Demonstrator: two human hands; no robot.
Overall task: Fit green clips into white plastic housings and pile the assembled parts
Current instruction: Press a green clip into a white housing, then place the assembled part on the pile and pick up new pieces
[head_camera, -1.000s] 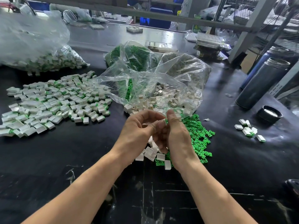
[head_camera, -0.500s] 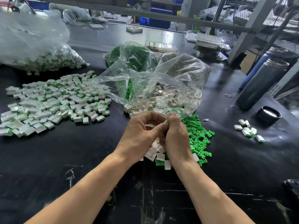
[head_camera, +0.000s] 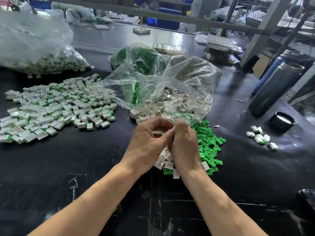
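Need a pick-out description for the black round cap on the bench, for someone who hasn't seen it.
Start at the tall grey steel flask standing at the right of the black bench. Just in front of its base sits the cap, with a small cluster of white parts to its near left. It is the only low, round, black thing there, with a pale inside.

No words or numbers can be read here. A yellow sticker [head_camera: 206, 29] far back is too blurry.

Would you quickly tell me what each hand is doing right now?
Left hand: fingers curled, pinching a white housing.
Right hand: fingers curled, pinching at the same housing; whether it holds a clip cannot be told.
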